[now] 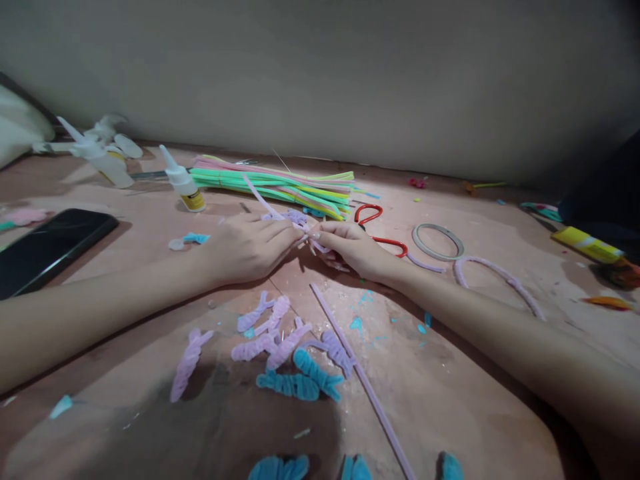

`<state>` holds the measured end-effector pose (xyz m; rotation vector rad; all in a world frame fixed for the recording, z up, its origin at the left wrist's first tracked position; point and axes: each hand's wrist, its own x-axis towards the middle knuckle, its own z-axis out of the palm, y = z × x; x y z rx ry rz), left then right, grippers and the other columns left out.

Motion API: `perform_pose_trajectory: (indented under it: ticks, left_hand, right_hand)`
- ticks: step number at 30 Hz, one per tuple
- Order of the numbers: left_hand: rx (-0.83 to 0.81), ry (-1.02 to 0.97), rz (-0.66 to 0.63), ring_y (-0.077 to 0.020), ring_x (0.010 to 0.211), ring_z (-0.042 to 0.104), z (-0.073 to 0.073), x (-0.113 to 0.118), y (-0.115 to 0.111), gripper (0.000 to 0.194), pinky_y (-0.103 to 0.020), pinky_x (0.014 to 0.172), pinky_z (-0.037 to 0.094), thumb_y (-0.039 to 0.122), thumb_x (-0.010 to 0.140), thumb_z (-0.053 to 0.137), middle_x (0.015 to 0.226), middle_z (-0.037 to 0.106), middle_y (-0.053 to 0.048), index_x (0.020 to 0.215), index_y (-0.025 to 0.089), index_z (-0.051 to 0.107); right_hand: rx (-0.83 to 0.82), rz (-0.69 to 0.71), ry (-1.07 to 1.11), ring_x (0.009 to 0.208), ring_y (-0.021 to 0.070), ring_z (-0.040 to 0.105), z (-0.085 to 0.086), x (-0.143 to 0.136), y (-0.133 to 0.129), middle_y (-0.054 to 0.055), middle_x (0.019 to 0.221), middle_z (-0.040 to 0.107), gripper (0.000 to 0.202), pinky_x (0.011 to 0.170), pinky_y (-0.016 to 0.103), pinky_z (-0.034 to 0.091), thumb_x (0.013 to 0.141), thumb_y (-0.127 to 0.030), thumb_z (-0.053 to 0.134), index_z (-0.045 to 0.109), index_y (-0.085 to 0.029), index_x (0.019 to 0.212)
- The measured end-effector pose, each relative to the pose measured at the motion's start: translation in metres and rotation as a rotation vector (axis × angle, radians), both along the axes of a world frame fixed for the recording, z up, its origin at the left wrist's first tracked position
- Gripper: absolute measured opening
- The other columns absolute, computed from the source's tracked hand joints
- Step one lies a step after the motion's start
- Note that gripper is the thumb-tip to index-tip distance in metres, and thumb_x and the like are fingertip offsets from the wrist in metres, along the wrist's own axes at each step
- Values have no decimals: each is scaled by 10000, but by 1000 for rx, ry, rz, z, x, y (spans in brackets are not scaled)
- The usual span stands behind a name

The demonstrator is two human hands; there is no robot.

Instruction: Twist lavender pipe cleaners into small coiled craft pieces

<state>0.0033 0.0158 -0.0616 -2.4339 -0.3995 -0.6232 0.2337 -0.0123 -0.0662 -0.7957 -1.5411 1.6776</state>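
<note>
My left hand (255, 245) and my right hand (347, 245) meet at the middle of the table, fingers closed in a pinch. Between them is a lilac pipe cleaner (257, 195), one end sticking up to the left past my left hand; part of it is hidden by my fingers. Nearer to me lie several wound pipe-cleaner pieces, among them a pink one (187, 367), a lilac one (337, 353) and a blue one (290, 385). A straight lilac pipe cleaner (373, 393) stretches from below my hands toward the front edge.
Behind my hands lies a bundle of pipe cleaners (270, 183). Red-handled scissors (390, 243), a tape roll (439, 227) and a bent pink strip (500, 273) are at right. A glue bottle (185, 183), a larger bottle (107, 163) and a black phone (55, 247) are at left.
</note>
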Motion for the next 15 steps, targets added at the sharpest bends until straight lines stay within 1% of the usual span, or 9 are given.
perform_pose_trajectory:
  ticks: [3, 6, 11, 15]
  left_hand:
    - [3, -39, -23, -188, 683, 680, -1, -1, 1, 274, -322, 630, 401, 274, 1083, 455, 826, 765, -61, 979, 143, 672]
    - [-22, -29, 12, -186, 676, 674, -1, -1, 0, 298, -316, 627, 401, 279, 1092, 418, 841, 765, -50, 995, 155, 671]
    - [-77, -14, 57, -184, 672, 654, -4, -2, 2, 332, -319, 637, 390, 244, 1088, 383, 832, 746, -52, 973, 156, 682]
    - [-118, -10, 63, -195, 771, 674, -10, -4, 5, 329, -319, 704, 402, 218, 1088, 365, 968, 772, -65, 1074, 167, 690]
  right_hand:
    - [31, 9, 2, 463, 29, 304, -2, 0, 0, -79, 602, 422, 322, 391, 162, 201, 1029, -353, 614, 541, -164, 779]
    - [68, 22, 8, 462, 29, 324, -4, 0, 0, -75, 609, 444, 332, 382, 156, 222, 1020, -398, 635, 556, -161, 802]
    - [97, -16, -56, 441, 24, 360, -7, 0, 1, -69, 633, 475, 368, 367, 162, 244, 1031, -458, 612, 547, -168, 814]
    - [70, -24, -71, 424, 23, 366, -7, -1, 0, -72, 624, 469, 455, 351, 174, 240, 1013, -553, 606, 509, -180, 770]
